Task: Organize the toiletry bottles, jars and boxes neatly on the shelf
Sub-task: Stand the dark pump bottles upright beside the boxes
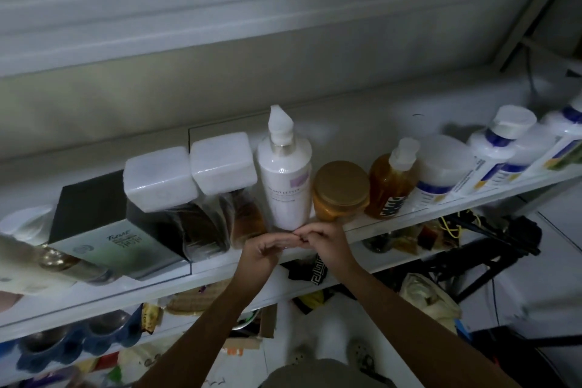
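Observation:
A row of toiletries stands on the white shelf. From the left: a dark box with a green label, two jars with white square lids, a tall white pump bottle, an orange jar with a gold lid, an amber pump bottle, and several white bottles with blue labels. My left hand and my right hand meet at the fingertips just in front of the white pump bottle's base, with fingers loosely curled. Neither hand holds anything that I can see.
At the far left a gold-capped bottle lies tilted at the shelf's front. Lower shelves hold clutter: blue bowls, packets and cables. A dark tripod stands at the right. The wall rises behind the row.

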